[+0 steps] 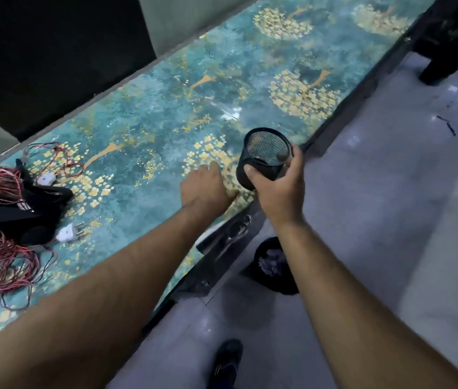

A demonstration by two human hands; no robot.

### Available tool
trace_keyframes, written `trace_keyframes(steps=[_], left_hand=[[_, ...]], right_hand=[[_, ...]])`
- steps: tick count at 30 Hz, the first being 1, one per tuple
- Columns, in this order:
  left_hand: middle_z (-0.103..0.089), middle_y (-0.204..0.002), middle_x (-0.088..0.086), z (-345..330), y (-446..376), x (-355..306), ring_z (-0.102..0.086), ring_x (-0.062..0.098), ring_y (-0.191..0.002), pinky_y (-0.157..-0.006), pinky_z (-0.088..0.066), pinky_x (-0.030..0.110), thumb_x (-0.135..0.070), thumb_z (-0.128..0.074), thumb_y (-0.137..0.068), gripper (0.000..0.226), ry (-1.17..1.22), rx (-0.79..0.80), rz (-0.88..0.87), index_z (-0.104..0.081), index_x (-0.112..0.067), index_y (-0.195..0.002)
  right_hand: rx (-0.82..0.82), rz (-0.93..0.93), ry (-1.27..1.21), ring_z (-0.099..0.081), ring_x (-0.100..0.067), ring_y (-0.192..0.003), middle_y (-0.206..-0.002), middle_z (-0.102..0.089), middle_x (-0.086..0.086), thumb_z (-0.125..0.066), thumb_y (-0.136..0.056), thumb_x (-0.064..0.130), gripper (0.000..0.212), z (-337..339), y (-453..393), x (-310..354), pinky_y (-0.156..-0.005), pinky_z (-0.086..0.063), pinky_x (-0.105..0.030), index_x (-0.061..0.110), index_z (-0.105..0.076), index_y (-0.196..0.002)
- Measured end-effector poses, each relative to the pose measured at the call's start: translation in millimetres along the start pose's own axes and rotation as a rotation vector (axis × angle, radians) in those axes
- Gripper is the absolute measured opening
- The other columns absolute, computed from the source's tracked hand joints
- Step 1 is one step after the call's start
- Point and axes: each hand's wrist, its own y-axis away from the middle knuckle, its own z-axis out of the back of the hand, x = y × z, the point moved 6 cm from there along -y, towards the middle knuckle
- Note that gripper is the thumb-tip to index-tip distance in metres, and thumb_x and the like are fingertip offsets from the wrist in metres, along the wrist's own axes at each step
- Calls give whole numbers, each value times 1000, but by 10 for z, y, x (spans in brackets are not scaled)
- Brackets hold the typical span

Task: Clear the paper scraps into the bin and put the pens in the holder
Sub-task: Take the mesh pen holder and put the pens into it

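From the head camera, the right hand (pixel 275 189) holds the holder (pixel 264 158), a black mesh cup. Its fingers (pixel 296 155) are wrapped tight around the cup's side, with the thumb across the front. The cup is tipped, so its open mouth faces up and toward the camera. It hangs just over the near edge of the counter (pixel 166 108). The cup looks empty, but the mesh is dark, so I cannot be sure.

The left hand (pixel 208 186) lies low on the counter, just beside the cup, on its left. Its fingers (pixel 215 167) point away from the person, close together and flat. I cannot tell if they are pressing on something small or holding nothing.

No pens show anywhere on the counter. No paper scraps show there either. So I cannot say which way a pen lies from either hand, or how its long side points. The left hand is free, so I think it would reach for a pen if one turns up.

The bin (pixel 270 265) stands on the floor (pixel 390 220), below the counter edge and under the right arm. Pale scraps seem to lie inside it.

Far to the left lie a tangle of red wires (pixel 3 259), a black cloth (pixel 11 211) and two white plugs (pixel 66 234). They are well apart from both hands and not in the way.

A dark shoe (pixel 228 360) shows at the bottom.
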Motion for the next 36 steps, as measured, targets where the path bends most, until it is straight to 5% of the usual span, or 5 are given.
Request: trace_keyframes(steps=[6, 11, 18, 25, 36], left_hand=[[-58, -116, 12, -401, 902, -1171, -55, 34, -108, -83, -44, 42, -27, -55, -89, 31, 235, -105, -319, -53, -12, -116], [-52, -138, 8, -1249, 1884, -2161, -50, 28, -125, -101, -43, 42, -21, -49, -92, 46, 340, 144, -455, -47, -17, -138], [-58, -133, 10, -2770, 3176, -3178, -55, 29, -119, -100, -45, 36, -13, -50, -93, 44, 292, 451, -712, -50, -15, -136], [-61, -128, 7, -4730, 3745, -3749, -60, 26, -114, -99, -48, 35, -11, -48, -90, 44, 198, 690, -746, -54, -19, -133], [-69, -111, 17, -8178, 4250, -4117, -65, 37, -103, -86, -55, 41, -9, -56, -87, 24, 153, 991, -692, -71, -7, -105]], right_hand=[[-194, -126, 85, -58, -14, -113, -125, -58, 2, -79, -60, 54, 85, 1313, 651, -588, -96, -51, -31, 21, -49, -132], [-361, -240, 89, -58, -13, -111, -125, -57, 2, -80, -57, 51, 89, 2633, 1561, -1329, -98, -50, -36, 20, -47, -133], [-480, -451, 47, -56, -11, -115, -128, -54, 7, -86, -65, 41, 82, 3943, 3026, -2683, -95, -54, -32, 26, -45, -135], [-634, -648, 70, -53, -12, -117, -132, -54, 4, -87, -67, 32, 85, 4544, 3840, -4347, -88, -40, -10, 20, -43, -138], [-892, -818, 129, -53, -13, -115, -132, -53, -1, -85, -69, 33, 80, 4918, 4891, -7276, -91, -40, -19, 18, -44, -136]])
